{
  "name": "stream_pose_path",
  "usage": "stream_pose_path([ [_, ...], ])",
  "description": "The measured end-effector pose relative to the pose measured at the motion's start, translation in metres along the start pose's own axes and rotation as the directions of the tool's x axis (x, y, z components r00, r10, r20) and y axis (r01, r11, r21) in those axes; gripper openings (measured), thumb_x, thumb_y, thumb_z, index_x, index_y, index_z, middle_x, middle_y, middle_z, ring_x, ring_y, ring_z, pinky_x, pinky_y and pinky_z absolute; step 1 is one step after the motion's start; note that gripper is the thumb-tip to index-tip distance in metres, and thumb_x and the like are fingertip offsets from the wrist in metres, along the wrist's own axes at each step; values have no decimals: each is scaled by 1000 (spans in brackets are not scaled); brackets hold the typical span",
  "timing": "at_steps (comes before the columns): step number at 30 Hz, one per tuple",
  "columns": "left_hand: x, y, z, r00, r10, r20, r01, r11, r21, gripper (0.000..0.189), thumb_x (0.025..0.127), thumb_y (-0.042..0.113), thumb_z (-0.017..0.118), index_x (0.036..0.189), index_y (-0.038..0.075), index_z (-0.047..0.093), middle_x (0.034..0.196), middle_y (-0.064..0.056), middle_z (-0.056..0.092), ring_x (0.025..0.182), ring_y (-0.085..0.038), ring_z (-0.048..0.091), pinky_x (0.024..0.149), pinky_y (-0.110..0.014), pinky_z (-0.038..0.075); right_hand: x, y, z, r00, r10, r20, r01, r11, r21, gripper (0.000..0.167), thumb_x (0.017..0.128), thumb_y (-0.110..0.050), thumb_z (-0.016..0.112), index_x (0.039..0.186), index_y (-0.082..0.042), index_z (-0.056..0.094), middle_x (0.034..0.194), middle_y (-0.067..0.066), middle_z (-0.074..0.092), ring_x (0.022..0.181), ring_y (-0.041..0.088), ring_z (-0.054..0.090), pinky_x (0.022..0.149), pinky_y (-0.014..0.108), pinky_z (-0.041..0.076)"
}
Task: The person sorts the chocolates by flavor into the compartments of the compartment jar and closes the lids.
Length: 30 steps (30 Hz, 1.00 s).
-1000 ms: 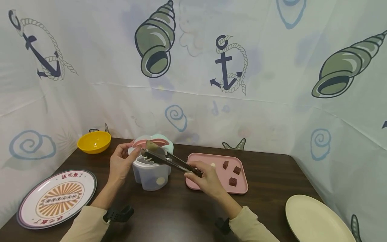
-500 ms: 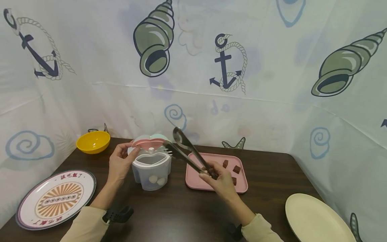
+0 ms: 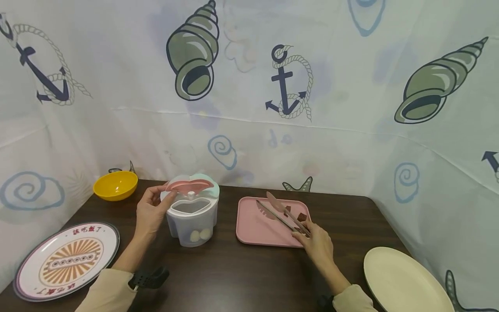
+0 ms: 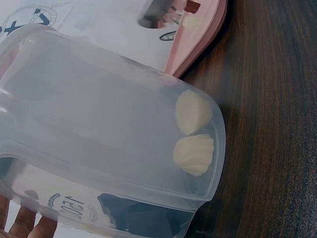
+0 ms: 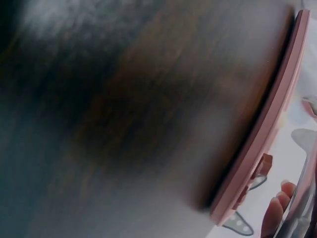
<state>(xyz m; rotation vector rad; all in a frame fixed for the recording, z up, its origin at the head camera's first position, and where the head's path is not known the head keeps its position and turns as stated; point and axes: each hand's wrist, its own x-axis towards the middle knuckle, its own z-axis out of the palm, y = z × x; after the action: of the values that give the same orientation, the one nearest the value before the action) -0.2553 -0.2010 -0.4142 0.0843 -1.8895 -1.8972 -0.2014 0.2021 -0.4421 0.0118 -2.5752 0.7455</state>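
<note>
My left hand [image 3: 150, 212] pinches the raised pink lid [image 3: 191, 186] of a translucent plastic storage box [image 3: 181, 223]. That front compartment is uncovered, and two cream shell-shaped pieces [image 4: 193, 154] lie at its bottom. In my right hand [image 3: 319, 245] is a pair of metal tongs [image 3: 276, 203], gripped near the hinge end. The tongs' arms are spread apart, with nothing between their tips, and reach over the pink tray [image 3: 249, 225]. Brown cubes [image 3: 302, 216] sit on that tray, partly hidden behind the tongs and hand. The left wrist view shows a pale piece [image 4: 190, 21] on the tray too.
A yellow bowl [image 3: 115, 186] stands at the back left. Nearer on that side lies a large patterned plate [image 3: 97, 277], and a cream plate [image 3: 405, 277] is at the right edge. A printed cloth [image 3: 241, 86] encloses the dark wooden table [image 3: 218, 277].
My right hand has carried the tongs right, from over the box to over the tray, and their arms now point leftward above it. The box holds two shell-shaped pieces; my left hand stays at the lid.
</note>
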Motion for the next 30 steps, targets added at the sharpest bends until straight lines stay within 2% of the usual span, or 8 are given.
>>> stream_pose_path([
  [5,-1,-1,-2,1000,-6,8,6,1000,1,24,85,23,71,104,15,59,118,10,62,117,-5,50,108,-33,35,0,1,1,999,36,32,-35,999,-37,23,73,-27,80,81,-12,64,66,-1,57,57,14,45,48,28,35],
  [15,-2,0,-3,1000,-5,13,5,1000,4,25,85,23,70,105,15,59,117,11,62,119,-7,49,108,-36,34,2,6,3,994,71,80,-66,995,-69,25,75,-28,78,79,-12,60,62,-3,47,56,15,41,46,28,30],
  [18,-2,0,-3,1000,-8,14,8,1000,7,25,85,25,70,106,15,59,117,11,61,116,-6,50,108,-37,34,3,6,3,994,69,82,-63,995,-72,23,76,-28,78,79,-12,60,61,-3,47,55,15,41,45,28,30],
  [25,0,-1,-2,1000,-7,11,6,1000,14,23,85,25,70,104,17,58,116,13,61,106,1,53,103,-27,37,5,7,3,996,53,77,-47,996,-80,22,77,-27,77,80,-12,62,60,-3,47,56,16,42,47,29,31],
  [30,0,-1,-2,1000,-3,20,3,1000,11,23,85,25,70,103,17,57,118,10,62,106,2,53,108,-34,35,4,8,3,994,67,90,-61,996,-68,21,77,-27,76,80,-13,61,61,-3,46,56,15,42,47,28,29],
])
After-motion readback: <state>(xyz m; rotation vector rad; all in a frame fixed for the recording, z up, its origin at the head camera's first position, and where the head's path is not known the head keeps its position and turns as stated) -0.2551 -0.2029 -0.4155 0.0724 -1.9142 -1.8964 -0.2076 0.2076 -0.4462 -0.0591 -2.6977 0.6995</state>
